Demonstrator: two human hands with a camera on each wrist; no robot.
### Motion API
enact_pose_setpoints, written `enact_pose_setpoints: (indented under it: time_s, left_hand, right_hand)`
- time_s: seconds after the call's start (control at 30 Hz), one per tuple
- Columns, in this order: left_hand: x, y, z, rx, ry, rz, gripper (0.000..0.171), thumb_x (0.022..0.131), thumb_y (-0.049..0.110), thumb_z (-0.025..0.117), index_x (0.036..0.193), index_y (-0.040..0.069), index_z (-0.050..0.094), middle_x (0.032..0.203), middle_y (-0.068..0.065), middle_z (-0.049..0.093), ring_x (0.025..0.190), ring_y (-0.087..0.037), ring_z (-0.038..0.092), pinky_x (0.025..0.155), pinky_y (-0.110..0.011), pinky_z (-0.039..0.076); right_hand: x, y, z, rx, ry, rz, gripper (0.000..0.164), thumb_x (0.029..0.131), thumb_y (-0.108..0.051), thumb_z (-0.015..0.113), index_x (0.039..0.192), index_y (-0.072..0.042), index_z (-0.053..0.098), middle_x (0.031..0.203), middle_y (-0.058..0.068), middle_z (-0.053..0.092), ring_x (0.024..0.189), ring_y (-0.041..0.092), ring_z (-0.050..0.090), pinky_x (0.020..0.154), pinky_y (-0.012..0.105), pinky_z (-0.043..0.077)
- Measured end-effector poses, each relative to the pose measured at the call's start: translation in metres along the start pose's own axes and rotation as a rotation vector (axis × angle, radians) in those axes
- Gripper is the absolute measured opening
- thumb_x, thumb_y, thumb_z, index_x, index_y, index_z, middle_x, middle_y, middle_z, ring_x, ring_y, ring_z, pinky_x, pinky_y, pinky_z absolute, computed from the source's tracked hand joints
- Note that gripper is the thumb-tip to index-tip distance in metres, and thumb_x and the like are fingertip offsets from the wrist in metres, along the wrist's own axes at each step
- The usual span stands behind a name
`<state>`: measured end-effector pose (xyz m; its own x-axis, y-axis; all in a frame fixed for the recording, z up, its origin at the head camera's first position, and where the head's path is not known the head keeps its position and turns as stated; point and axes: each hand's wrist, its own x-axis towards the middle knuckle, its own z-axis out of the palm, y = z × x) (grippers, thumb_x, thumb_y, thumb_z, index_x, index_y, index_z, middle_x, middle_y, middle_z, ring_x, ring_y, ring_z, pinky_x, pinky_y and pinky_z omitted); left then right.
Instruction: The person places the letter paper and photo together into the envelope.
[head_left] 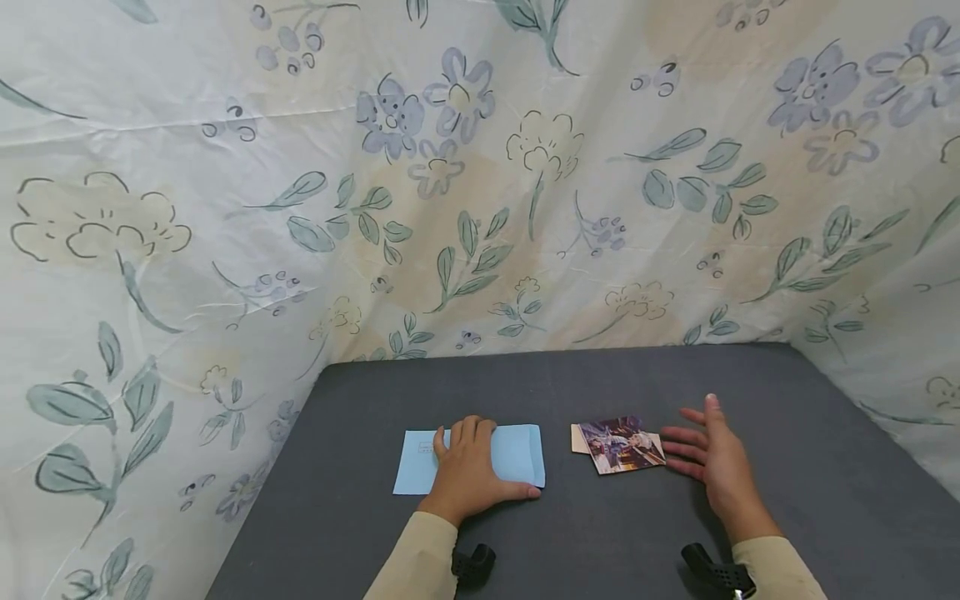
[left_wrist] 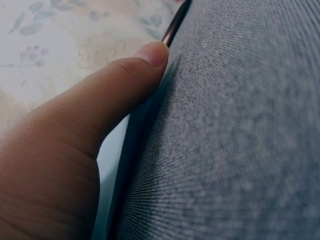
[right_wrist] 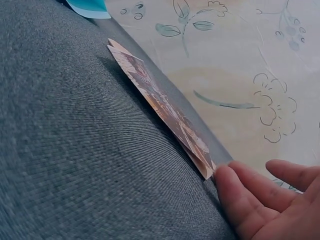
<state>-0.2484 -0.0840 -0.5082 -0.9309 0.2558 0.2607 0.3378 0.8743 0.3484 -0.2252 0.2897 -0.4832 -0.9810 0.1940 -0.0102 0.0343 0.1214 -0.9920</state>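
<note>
A light blue envelope [head_left: 517,457] with a small printed mark lies on the dark cloth, left of centre. My left hand [head_left: 468,471] rests over it, fingers spread and thumb out along its near right corner. To the right lie two overlapping flat pieces: a colourful picture card [head_left: 622,446] on top and a plain beige piece [head_left: 579,439] sticking out at the left. My right hand [head_left: 716,467] is at the card's right end, palm facing left, thumb raised apart. In the right wrist view, its fingertips [right_wrist: 227,187] meet the end of the card, which is slightly lifted off the cloth there.
Dark grey cloth [head_left: 585,542] covers the table. Behind and at both sides hangs a pale curtain [head_left: 480,208] printed with flowers and leaves. A black strap [head_left: 474,567] is on the left wrist, with another black strap [head_left: 716,575] on the right.
</note>
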Motion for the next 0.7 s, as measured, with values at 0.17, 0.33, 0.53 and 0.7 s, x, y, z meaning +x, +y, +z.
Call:
enact_pose_setpoints:
  time_s: [0.17, 0.33, 0.53, 0.7]
  left_hand:
    - [0.000, 0.001, -0.001, 0.002, -0.008, -0.002, 0.121, 0.061, 0.097, 0.079, 0.149, 0.015, 0.059, 0.142, -0.007, 0.053, 0.136, -0.031, 0.043, 0.115, -0.078, 0.016]
    - [-0.001, 0.000, -0.002, -0.009, -0.015, 0.002, 0.120, 0.062, 0.096, 0.079, 0.151, 0.018, 0.060, 0.143, -0.008, 0.053, 0.137, -0.031, 0.043, 0.115, -0.078, 0.017]
    - [-0.003, -0.002, -0.003, -0.036, -0.039, 0.008, 0.120, 0.062, 0.095, 0.081, 0.154, 0.020, 0.059, 0.147, -0.009, 0.050, 0.139, -0.032, 0.042, 0.116, -0.076, 0.020]
    - [-0.003, -0.003, -0.005, -0.077, -0.053, 0.006, 0.120, 0.063, 0.093, 0.081, 0.155, 0.019, 0.059, 0.148, -0.010, 0.049, 0.141, -0.033, 0.041, 0.117, -0.074, 0.021]
  right_hand:
    - [0.001, -0.004, 0.001, -0.052, -0.024, 0.053, 0.105, 0.107, -0.079, 0.023, 0.167, 0.007, 0.030, 0.150, 0.037, 0.053, 0.101, 0.015, 0.073, 0.077, 0.036, 0.062]
    - [-0.004, -0.009, 0.004, -0.109, -0.041, 0.066, 0.104, 0.108, -0.078, 0.023, 0.164, 0.009, 0.034, 0.148, 0.035, 0.057, 0.098, 0.018, 0.073, 0.073, 0.038, 0.059]
    - [-0.008, -0.011, 0.007, -0.137, -0.046, 0.075, 0.105, 0.107, -0.078, 0.021, 0.162, 0.009, 0.038, 0.148, 0.033, 0.058, 0.096, 0.018, 0.072, 0.069, 0.037, 0.056]
    - [-0.011, -0.013, 0.011, -0.168, -0.046, 0.105, 0.105, 0.107, -0.078, 0.018, 0.162, 0.009, 0.038, 0.149, 0.031, 0.058, 0.095, 0.017, 0.071, 0.069, 0.037, 0.054]
